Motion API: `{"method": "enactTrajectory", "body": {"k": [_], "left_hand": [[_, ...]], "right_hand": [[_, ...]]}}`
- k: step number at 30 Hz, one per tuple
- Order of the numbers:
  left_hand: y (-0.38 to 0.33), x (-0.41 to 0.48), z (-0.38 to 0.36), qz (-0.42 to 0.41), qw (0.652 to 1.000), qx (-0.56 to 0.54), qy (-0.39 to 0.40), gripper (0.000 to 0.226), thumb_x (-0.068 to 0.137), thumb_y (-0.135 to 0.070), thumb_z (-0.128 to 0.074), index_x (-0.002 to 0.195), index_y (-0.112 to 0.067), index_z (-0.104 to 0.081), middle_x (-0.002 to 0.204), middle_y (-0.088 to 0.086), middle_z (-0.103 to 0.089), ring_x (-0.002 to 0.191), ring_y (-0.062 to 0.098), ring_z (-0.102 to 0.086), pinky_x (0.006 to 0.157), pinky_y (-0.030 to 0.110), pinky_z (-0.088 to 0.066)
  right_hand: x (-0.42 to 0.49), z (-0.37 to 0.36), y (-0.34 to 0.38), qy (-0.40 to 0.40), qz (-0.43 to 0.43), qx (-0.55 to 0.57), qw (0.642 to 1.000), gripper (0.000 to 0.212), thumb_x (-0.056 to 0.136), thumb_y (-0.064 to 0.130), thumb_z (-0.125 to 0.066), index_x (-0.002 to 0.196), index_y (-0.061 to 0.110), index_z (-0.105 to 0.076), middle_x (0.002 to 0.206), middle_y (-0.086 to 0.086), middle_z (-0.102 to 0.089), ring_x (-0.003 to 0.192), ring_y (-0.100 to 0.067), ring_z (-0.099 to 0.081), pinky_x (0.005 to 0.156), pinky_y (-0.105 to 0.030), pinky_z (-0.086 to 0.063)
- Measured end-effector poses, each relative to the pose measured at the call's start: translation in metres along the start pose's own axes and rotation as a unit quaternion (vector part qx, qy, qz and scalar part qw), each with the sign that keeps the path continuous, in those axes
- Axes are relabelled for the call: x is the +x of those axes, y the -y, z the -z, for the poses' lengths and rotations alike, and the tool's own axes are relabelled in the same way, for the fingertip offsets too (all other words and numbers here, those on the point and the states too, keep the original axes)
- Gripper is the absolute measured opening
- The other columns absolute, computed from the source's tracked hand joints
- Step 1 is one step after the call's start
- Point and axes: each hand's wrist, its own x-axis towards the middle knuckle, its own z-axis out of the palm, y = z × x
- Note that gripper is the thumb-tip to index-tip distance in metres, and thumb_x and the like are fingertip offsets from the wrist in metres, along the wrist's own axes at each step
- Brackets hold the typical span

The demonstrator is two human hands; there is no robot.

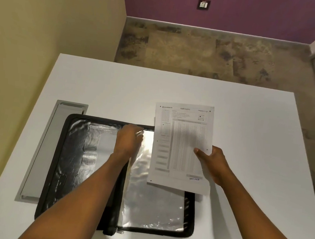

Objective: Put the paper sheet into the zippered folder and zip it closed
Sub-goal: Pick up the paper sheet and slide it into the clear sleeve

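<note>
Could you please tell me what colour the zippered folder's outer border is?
Black: the folder's border shows best in the head view.

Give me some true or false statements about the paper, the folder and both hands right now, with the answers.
The zippered folder lies open on the white table. True.
The paper sheet is already inside the folder. False: the right hand holds it over the folder's right half.
The left hand grips a clear plastic sleeve in the folder. True.
The sheet is blank. False: it is a printed form.
</note>
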Motion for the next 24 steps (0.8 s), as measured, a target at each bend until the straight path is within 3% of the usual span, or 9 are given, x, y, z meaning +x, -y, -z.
{"method": "enactTrajectory", "body": {"k": [2,4,10,16,20,24], "left_hand": [[0.002,0.007,-0.004,-0.024,0.997,0.074,0.009,0.019,0.098,-0.022,-0.065,0.113,-0.021,-0.078,0.12,0.0,-0.07,0.116,0.022,-0.062,0.097,0.035,-0.048],[0.006,0.011,-0.008,-0.04,0.993,0.11,-0.001,0.023,0.098,-0.022,-0.066,0.117,-0.021,-0.077,0.121,0.001,-0.069,0.115,0.022,-0.06,0.095,0.032,-0.039],[0.008,0.014,-0.013,-0.053,0.987,0.151,-0.028,0.025,0.1,-0.022,-0.063,0.122,-0.023,-0.075,0.12,0.001,-0.067,0.117,0.023,-0.056,0.102,0.04,-0.037],[0.007,0.022,-0.007,-0.063,0.988,0.144,-0.006,0.017,0.096,-0.022,-0.068,0.11,-0.021,-0.078,0.113,0.001,-0.07,0.112,0.026,-0.059,0.095,0.042,-0.041],[0.009,0.031,0.0,-0.095,0.984,0.152,0.01,0.01,0.095,-0.023,-0.069,0.094,-0.018,-0.077,0.094,0.001,-0.072,0.095,0.027,-0.062,0.083,0.04,-0.045],[0.012,0.036,0.003,-0.124,0.977,0.173,0.008,0.015,0.097,-0.02,-0.066,0.092,-0.023,-0.08,0.088,-0.001,-0.074,0.089,0.025,-0.063,0.08,0.036,-0.038]], "right_hand": [[0.005,0.004,0.001,-0.002,0.002,0.0,1.0,0.026,0.095,0.034,-0.073,0.119,0.027,-0.071,0.105,0.007,-0.08,0.094,-0.012,-0.077,0.079,-0.029,-0.063],[0.008,0.007,0.003,-0.002,0.004,0.005,1.0,0.019,0.094,0.035,-0.073,0.113,0.032,-0.071,0.101,0.01,-0.08,0.091,-0.011,-0.078,0.073,-0.025,-0.063],[0.012,0.016,0.009,0.003,0.011,0.015,1.0,0.021,0.093,0.036,-0.074,0.113,0.03,-0.072,0.1,0.013,-0.079,0.09,-0.009,-0.078,0.067,-0.022,-0.062],[0.016,0.023,0.015,0.0,0.02,0.023,1.0,0.021,0.094,0.033,-0.073,0.115,0.028,-0.072,0.101,0.012,-0.079,0.093,-0.011,-0.077,0.069,-0.024,-0.063],[0.018,0.026,0.019,-0.002,0.025,0.033,0.999,0.025,0.094,0.031,-0.073,0.118,0.025,-0.072,0.105,0.01,-0.08,0.094,-0.012,-0.078,0.074,-0.027,-0.064],[0.021,0.028,0.023,-0.009,0.028,0.038,0.999,0.028,0.094,0.03,-0.074,0.121,0.023,-0.072,0.106,0.009,-0.08,0.095,-0.014,-0.078,0.079,-0.03,-0.064]]}}
